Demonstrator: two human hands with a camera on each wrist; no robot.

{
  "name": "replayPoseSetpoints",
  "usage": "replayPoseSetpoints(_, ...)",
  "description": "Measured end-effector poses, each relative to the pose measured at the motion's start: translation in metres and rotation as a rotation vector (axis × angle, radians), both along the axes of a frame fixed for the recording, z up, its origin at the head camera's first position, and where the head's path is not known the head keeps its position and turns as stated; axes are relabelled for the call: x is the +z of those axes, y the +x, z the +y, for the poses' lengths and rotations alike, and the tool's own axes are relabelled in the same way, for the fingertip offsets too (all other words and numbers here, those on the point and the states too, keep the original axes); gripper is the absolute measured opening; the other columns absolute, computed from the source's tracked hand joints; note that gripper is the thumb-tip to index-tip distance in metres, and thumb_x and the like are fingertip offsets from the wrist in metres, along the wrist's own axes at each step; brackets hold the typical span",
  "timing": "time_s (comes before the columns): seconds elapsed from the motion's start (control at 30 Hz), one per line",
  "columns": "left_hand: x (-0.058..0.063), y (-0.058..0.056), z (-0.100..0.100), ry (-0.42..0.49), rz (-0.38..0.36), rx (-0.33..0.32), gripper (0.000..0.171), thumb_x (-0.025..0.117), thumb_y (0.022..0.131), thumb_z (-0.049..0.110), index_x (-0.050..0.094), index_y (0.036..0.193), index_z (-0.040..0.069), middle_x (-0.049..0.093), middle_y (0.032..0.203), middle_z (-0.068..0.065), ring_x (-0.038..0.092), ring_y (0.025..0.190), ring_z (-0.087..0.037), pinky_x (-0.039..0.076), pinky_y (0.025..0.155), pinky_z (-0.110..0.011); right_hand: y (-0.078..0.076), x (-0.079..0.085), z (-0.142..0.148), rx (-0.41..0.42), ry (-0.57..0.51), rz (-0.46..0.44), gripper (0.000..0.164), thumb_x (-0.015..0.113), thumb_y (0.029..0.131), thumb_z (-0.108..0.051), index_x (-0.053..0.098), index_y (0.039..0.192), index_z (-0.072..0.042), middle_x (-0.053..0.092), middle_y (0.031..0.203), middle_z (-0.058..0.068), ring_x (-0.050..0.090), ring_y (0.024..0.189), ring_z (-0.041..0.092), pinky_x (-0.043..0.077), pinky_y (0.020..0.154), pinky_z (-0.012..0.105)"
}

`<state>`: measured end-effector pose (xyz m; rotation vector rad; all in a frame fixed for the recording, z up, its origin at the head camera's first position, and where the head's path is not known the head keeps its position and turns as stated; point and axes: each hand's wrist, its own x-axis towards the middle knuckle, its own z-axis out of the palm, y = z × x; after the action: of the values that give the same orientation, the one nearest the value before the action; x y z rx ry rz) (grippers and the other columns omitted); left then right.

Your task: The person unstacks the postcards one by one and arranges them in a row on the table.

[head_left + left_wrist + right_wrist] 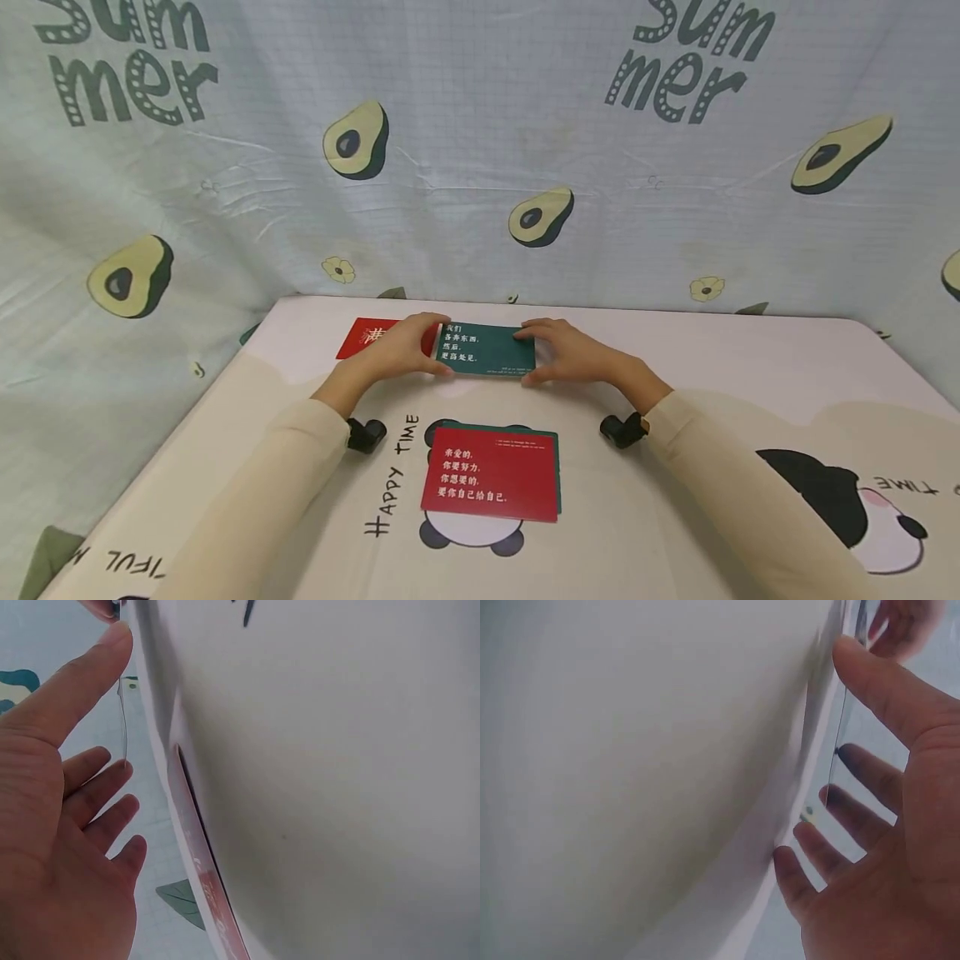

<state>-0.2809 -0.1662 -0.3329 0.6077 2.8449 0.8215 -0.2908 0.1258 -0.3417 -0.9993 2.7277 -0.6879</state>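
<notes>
- One tabletop (757,350) spans the lower part of my head view; I take its far edge as my straight reference, since squaring a card to it should beat judging by eye alone.
- Left hand (397,346): it grasps the left end of the green card (487,354), thumb toward the near side, index finger toward the far side. I would match its height to its partner so the card does not twist.
- Right hand (573,354): it grasps the card's right end, its index finger lying over the far corner of the printed face. I would ease that finger toward the rim to spare the print.
- Near pile (491,479): red face up, a green rim showing behind, well in from the far edge and nearer the tabletop's left edge than its right. I want both sleeves (247,500) wide of it.
- Green card: near the tabletop's far edge, left of that edge's middle. Both wrist views show it as a thin line, so I judge it lifted; how high, I cannot tell. Light, even pressure suits it, as thin stock could bow if squeezed inward.
- Far red card (358,337): near the tabletop's far left corner, partly hidden behind the left hand. I would mind those knuckles, which could nudge it.
</notes>
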Motion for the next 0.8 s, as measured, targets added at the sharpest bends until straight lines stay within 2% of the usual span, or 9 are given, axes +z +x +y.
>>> replayPoseSetpoints(0.27,-0.001,-0.008,0.0,-0.014,-0.053,0.02,0.083,0.084,0.072,0.029,0.043,0.141,0.007,0.043,0.142,-0.015,0.038,0.128,-0.031,0.029,0.109,-0.048,-0.012,-0.003,-0.002,-0.001,0.031,-0.027,0.07,0.075,0.08,-0.04,0.05,0.139,-0.011,0.036,0.148,0.012,0.024,0.137,0.032,0.025,0.109,0.052)
replayPoseSetpoints(0.6,-0.007,-0.015,-0.002,-0.007,-0.07,0.025,0.081,0.083,0.073,0.028,0.043,0.141,0.009,0.045,0.138,-0.012,0.041,0.122,-0.029,0.032,0.107,-0.047,-0.014,0.001,-0.005,-0.032,0.067,-0.064,0.071,0.075,0.08,-0.039,0.048,0.14,-0.013,0.035,0.15,0.009,0.022,0.136,0.032,0.026,0.108,0.054)
replayPoseSetpoints(0.8,-0.008,-0.017,-0.003,-0.028,-0.074,0.018,0.08,0.082,0.074,0.029,0.043,0.141,0.009,0.045,0.139,-0.013,0.041,0.123,-0.029,0.031,0.108,-0.047,-0.018,0.001,-0.006,-0.049,0.098,-0.073,0.07,0.074,0.08,-0.041,0.048,0.141,-0.017,0.034,0.151,0.008,0.021,0.136,0.033,0.021,0.107,0.059)
